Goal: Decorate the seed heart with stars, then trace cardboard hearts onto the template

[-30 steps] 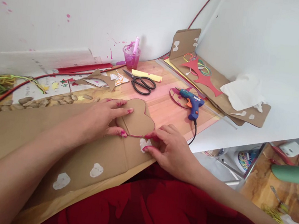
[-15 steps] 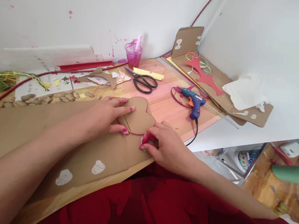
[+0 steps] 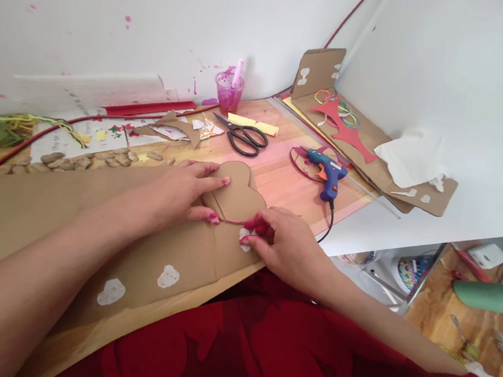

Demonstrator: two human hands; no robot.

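Note:
A brown cardboard heart with a magenta edge lies over a long cardboard sheet. My left hand grips its left side, index finger on top and thumb at the lower edge. At the lower right edge, my right hand has its fingers curled in a pinch on the heart's rim. Its thumb is beside a white torn patch on the sheet. What lies under the right fingers is partly hidden. Two more white patches show nearer my body.
A blue glue gun rests on a magenta-marked piece at right. Black-handled scissors and a magenta-stained cup stand behind. Stones line the sheet's far edge. Folded cardboard bears red scraps and white tissue.
The right fingers have moved up against the heart's lower edge, and the heart has turned slightly. More of the white patch shows. The left hand keeps its place; the view has shifted a little.

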